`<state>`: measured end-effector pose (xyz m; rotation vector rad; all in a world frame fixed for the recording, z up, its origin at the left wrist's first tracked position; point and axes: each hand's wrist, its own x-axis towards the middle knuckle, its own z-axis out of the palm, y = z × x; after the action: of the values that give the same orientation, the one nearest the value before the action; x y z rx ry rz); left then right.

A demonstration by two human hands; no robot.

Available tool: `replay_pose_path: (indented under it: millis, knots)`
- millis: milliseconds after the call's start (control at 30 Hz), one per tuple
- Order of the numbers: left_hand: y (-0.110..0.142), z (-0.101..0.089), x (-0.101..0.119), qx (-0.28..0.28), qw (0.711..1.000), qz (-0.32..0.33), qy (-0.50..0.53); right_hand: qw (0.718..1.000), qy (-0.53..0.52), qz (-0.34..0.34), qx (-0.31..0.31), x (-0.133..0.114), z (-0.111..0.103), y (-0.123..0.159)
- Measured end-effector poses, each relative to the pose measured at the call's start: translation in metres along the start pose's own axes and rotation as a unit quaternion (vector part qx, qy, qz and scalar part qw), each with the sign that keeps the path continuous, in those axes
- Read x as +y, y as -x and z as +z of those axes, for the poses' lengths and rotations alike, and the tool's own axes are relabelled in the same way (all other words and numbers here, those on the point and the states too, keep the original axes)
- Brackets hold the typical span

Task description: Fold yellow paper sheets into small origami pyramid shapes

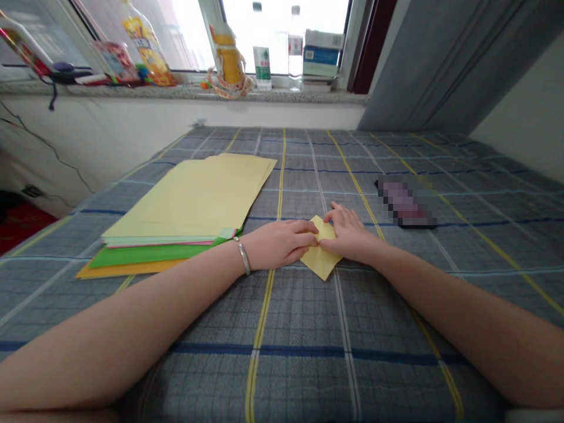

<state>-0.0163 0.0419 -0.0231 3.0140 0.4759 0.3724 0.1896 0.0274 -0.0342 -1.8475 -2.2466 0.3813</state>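
A small square of pale yellow paper (324, 267), folded and creased, lies on the checked cloth with one corner toward me. My left hand (282, 242) comes in from the left, its fingertips and thumb closed on the paper's left side and middle. On the opposite side, my right hand (348, 235) grips the paper's right edge between thumb and forefinger, its other fingers stretched past the far corner. The fingers hide part of the paper's middle. A silver bracelet (244, 257) circles my left wrist.
A stack of coloured sheets (194, 200), yellow on top with green and orange beneath, lies to the left. A dark phone (405, 202), blurred out, rests at the right. Bottles, a yellow cup (230, 59) and boxes (323, 56) stand on the window sill (167, 90).
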Motion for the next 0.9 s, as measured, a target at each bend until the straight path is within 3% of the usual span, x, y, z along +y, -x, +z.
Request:
replay_pose_path:
  millis: [667,900]
  knots:
    - [0.004,-0.006,-0.003,-0.022,1.000,-0.007,-0.004,0.996,0.059,0.009,-0.068,0.036,-0.013,0.002]
    - [0.011,-0.036,0.003,-0.072,0.993,-0.087,-0.026,0.993,0.081,-0.007,-0.082,0.052,-0.016,0.001]
